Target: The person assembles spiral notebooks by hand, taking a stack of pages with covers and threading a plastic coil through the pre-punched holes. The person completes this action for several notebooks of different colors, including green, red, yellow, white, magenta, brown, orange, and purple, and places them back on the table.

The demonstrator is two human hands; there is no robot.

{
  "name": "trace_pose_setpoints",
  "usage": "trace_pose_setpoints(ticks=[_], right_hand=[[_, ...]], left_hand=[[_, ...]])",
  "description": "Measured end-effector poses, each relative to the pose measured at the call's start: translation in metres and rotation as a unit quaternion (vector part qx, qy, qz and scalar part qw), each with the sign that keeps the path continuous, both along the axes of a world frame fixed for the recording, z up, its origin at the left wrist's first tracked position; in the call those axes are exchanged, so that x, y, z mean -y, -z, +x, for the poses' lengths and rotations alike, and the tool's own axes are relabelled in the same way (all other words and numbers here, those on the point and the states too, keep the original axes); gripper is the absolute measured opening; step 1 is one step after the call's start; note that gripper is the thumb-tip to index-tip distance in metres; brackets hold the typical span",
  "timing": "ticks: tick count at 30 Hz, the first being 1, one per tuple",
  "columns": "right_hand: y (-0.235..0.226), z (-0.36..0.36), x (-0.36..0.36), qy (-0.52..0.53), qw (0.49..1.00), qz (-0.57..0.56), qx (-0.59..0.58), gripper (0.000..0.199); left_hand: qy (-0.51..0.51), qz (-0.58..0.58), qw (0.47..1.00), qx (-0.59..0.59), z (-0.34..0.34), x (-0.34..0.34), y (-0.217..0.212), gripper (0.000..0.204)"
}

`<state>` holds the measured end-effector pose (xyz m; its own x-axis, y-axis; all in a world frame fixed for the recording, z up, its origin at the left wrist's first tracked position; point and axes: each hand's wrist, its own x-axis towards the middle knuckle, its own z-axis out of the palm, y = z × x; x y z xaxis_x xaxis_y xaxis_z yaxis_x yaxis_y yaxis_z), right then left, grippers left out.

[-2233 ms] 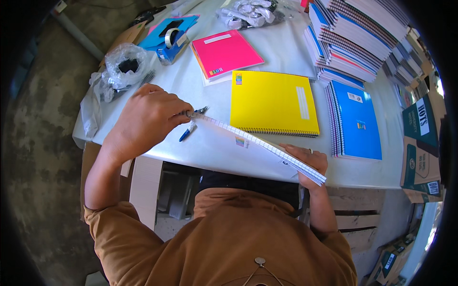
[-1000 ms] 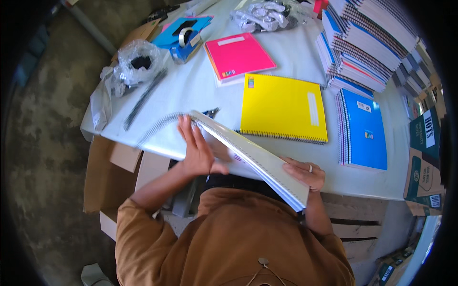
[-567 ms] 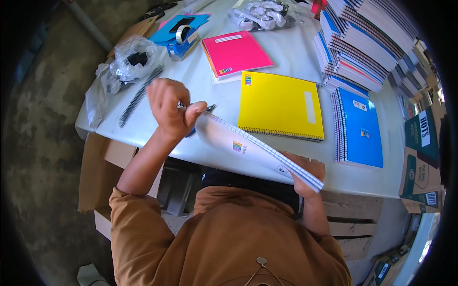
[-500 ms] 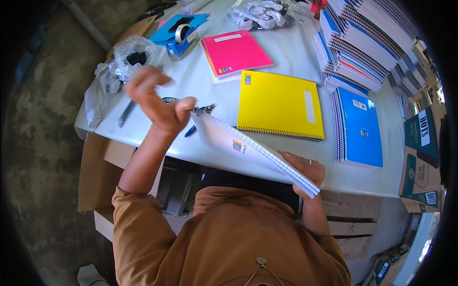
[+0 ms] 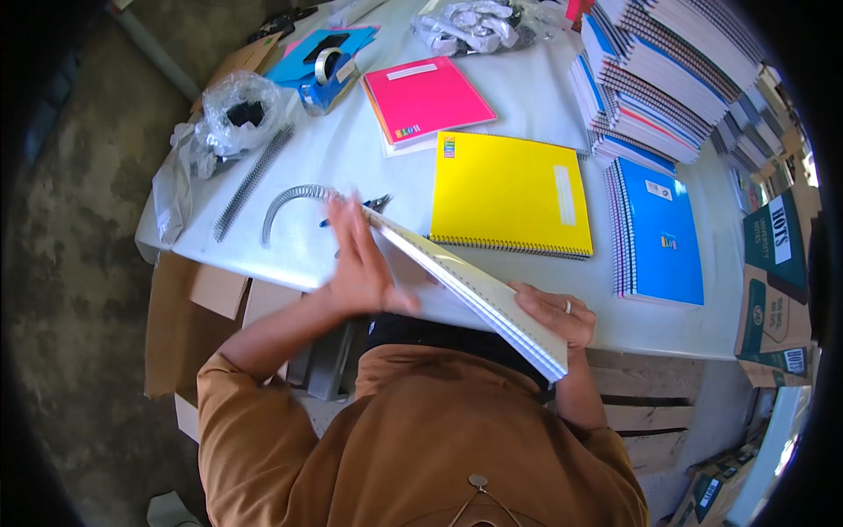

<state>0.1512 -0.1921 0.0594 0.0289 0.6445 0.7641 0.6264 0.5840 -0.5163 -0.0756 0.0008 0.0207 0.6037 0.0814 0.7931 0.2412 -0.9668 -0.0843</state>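
Note:
My right hand (image 5: 555, 314), with a ring on it, grips the near end of an unbound notebook (image 5: 474, 285), held tilted on edge above the table's front. Its edge of punched holes faces up. A loose metal spiral coil (image 5: 285, 198) arches from the table to the notebook's far end; my left hand partly hides where they meet. My left hand (image 5: 358, 263) is beside that end, fingers stretched out and slightly blurred. Just behind it lie blue-handled pliers (image 5: 378, 204), partly covered. Another spiral coil (image 5: 250, 184) lies straight on the table, farther left.
A yellow spiral notebook (image 5: 509, 193) lies ahead, with a pink notebook (image 5: 430, 98) behind it. Blue notebooks (image 5: 663, 237) and a tall notebook stack (image 5: 672, 88) stand right. A tape dispenser (image 5: 327, 83) and plastic bag (image 5: 237, 114) are far left. Cardboard boxes (image 5: 777, 255) border the right.
My left hand has come down and toward me from its raised position, and its fingers have straightened. The notebook's near end has shifted slightly left and toward me, with my right hand still holding it.

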Motion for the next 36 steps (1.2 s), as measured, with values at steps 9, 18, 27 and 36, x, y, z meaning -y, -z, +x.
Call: trace_pose_setpoints(ticks=[9, 18, 27, 36], right_hand=[[0.007, 0.003, -0.002, 0.028, 0.999, 0.007, -0.036, 0.023], [0.012, 0.004, 0.002, 0.036, 0.994, -0.029, -0.096, 0.023], [-0.006, -0.002, 0.001, -0.014, 0.923, -0.054, -0.38, 0.022], [-0.004, 0.001, 0.003, 0.035, 0.999, -0.016, -0.023, 0.044]], left_hand=[[-0.041, 0.02, 0.993, 0.11, 0.023, 0.0, -0.021, 0.104], [-0.016, -0.004, 0.995, 0.102, 0.03, 0.007, -0.016, 0.105], [-0.031, -0.105, 0.993, -0.04, 0.032, -0.008, -0.111, 0.037], [-0.008, 0.034, 0.981, 0.191, 0.05, -0.017, -0.062, 0.093]])
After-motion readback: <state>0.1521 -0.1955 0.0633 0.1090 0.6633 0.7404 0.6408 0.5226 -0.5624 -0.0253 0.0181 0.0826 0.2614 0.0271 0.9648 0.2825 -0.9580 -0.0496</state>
